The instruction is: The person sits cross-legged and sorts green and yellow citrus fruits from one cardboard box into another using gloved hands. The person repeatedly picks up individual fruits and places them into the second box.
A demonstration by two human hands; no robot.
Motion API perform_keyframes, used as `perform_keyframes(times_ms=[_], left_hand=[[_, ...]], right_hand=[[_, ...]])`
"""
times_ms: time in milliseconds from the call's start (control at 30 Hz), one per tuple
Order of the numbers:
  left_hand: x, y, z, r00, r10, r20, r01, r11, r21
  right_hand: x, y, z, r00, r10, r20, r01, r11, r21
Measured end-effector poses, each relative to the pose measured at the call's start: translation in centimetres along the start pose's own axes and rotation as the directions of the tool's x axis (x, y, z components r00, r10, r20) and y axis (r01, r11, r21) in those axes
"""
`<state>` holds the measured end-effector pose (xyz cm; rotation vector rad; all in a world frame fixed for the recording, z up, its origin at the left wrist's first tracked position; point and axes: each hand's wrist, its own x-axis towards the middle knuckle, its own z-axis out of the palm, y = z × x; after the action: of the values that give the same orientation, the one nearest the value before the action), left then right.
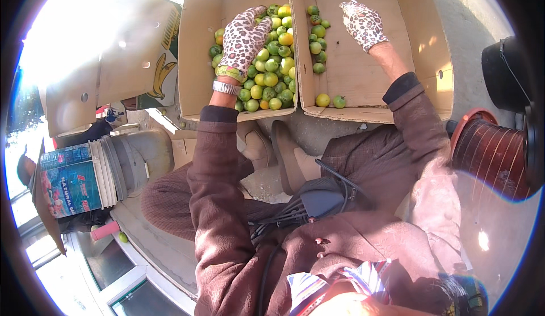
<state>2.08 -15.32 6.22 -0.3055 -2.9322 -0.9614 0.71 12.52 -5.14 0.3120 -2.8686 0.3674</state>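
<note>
My left hand (245,39), in a leopard-print glove, lies over a heap of green and yellowing tomatoes (270,79) in the left cardboard box (200,1). Its thumb stands apart from the fingers, and the fingertips reach the upper part of the heap. My right hand (364,24), gloved alike, hangs over the right cardboard box (362,73) with its fingers bent; whether something is inside them is hidden. Several tomatoes (318,31) line that box's left wall, and a yellow-green tomato (322,100) and a green tomato (339,101) lie near its front edge.
A flattened-looking carton with printed bananas (162,75) stands at left. Below it lie plastic buckets (74,180) on their side. A black bucket (504,75) and a dark red ribbed container (489,154) stand at right. A pink cylinder (104,230) lies lower left.
</note>
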Motion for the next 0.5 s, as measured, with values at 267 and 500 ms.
perform_keyframes(times_ms=[267,500], left_hand=[[4.1,4.2,11.2,0.783,0.240,-0.573,-0.287,0.958,0.010],[3.9,4.4,11.0,0.808,0.188,-0.558,-0.271,0.960,-0.069]], right_hand=[[-2.0,0.9,2.6,0.975,0.046,0.217,-0.072,0.991,0.113],[4.3,-1.9,4.3,0.913,0.090,0.398,-0.153,0.980,0.130]])
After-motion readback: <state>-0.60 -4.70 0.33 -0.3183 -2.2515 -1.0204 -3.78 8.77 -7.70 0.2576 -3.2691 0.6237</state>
